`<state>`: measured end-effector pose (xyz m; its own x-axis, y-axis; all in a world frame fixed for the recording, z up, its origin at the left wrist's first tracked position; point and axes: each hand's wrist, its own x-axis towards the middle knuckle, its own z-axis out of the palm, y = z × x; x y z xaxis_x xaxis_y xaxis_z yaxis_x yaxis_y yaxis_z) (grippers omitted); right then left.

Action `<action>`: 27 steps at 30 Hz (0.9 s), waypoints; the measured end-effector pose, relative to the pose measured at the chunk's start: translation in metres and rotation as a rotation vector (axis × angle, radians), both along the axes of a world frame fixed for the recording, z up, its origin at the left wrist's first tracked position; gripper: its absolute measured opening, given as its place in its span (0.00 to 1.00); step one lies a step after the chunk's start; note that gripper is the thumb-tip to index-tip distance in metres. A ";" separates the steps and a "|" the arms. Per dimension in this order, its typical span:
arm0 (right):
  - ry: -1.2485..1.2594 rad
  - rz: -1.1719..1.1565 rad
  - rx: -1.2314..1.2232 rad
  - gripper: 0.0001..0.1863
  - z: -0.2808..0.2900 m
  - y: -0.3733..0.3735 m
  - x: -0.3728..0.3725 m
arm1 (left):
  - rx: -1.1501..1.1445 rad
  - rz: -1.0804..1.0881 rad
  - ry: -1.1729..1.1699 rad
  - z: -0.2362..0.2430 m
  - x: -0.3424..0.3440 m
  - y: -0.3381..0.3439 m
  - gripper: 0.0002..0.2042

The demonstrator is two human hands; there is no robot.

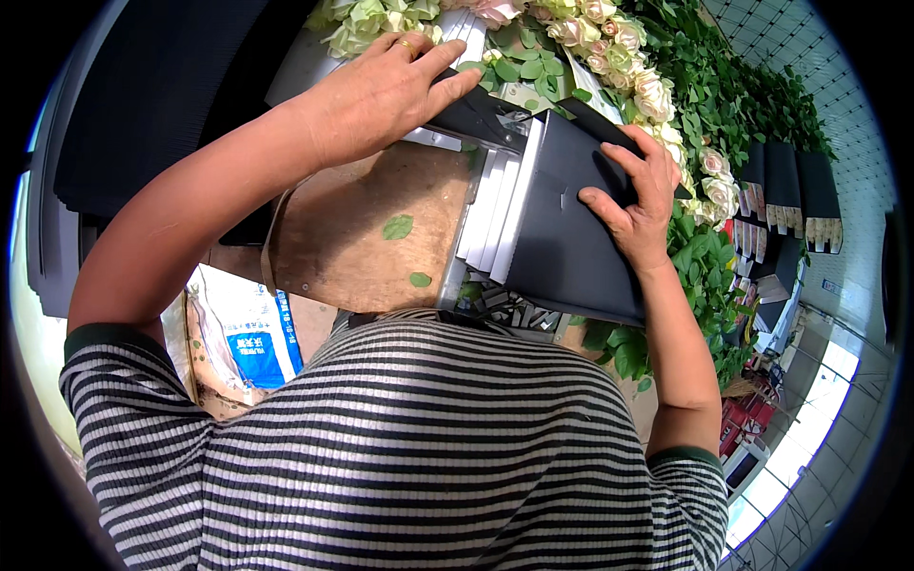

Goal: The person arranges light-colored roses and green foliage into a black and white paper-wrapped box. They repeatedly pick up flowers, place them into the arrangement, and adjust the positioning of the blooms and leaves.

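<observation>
My left hand (pixel 395 93), a ring on one finger, reaches across with its fingers spread. Its thumb lies by a dark strip (pixel 476 119) at the far edge of the worktop. My right hand (pixel 640 195) rests on a black sheet (pixel 571 228), thumb and fingers apart, pressing its surface near the right edge. White strips (pixel 493 214) stand in a row along the left side of that sheet. Beyond both hands lie pale cream and pink roses (pixel 609 43) with green leaves (pixel 528 62).
A wooden board (pixel 367 224) with loose leaves lies left of the black sheet. A large dark stack of sheets (pixel 157 114) stands at the left. Thick foliage (pixel 724 86) and dark wrapped bunches (pixel 785 190) fill the right. A white and blue bag (pixel 252 333) lies low at left.
</observation>
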<state>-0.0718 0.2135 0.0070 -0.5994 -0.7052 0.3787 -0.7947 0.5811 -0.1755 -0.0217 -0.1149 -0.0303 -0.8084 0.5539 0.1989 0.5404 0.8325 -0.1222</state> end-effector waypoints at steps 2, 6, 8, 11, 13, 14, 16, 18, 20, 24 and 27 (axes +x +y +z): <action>-0.003 0.003 -0.001 0.29 0.000 -0.002 0.000 | 0.008 -0.039 0.001 -0.003 -0.005 -0.003 0.29; 0.016 -0.003 0.001 0.28 0.001 -0.001 -0.001 | 0.070 -0.054 -0.059 -0.006 -0.013 0.003 0.28; 0.001 0.001 -0.013 0.28 0.001 -0.002 0.002 | 0.084 -0.075 -0.019 -0.011 -0.018 0.006 0.28; 0.014 0.014 -0.030 0.28 0.001 -0.003 0.000 | 0.119 -0.067 0.011 -0.015 -0.026 0.010 0.27; 0.007 0.004 -0.040 0.27 0.000 -0.003 0.001 | 0.180 0.029 -0.119 -0.009 -0.025 0.012 0.26; 0.004 -0.003 -0.045 0.27 0.001 -0.003 0.001 | 0.212 0.012 -0.063 -0.012 -0.029 0.013 0.22; -0.002 0.002 -0.053 0.27 0.001 -0.003 -0.001 | 0.239 0.059 -0.091 -0.007 -0.032 0.015 0.19; 0.003 0.008 -0.064 0.27 0.000 -0.004 -0.002 | 0.238 0.102 -0.075 -0.007 -0.031 0.017 0.17; 0.005 -0.005 -0.065 0.27 0.002 -0.003 0.000 | 0.218 0.144 -0.088 -0.006 -0.031 0.020 0.16; 0.000 -0.003 -0.061 0.27 0.001 -0.003 0.002 | 0.179 0.149 -0.140 -0.006 -0.023 0.021 0.18; 0.015 -0.005 -0.063 0.27 0.001 -0.003 0.001 | 0.152 0.074 -0.034 -0.012 -0.003 0.012 0.29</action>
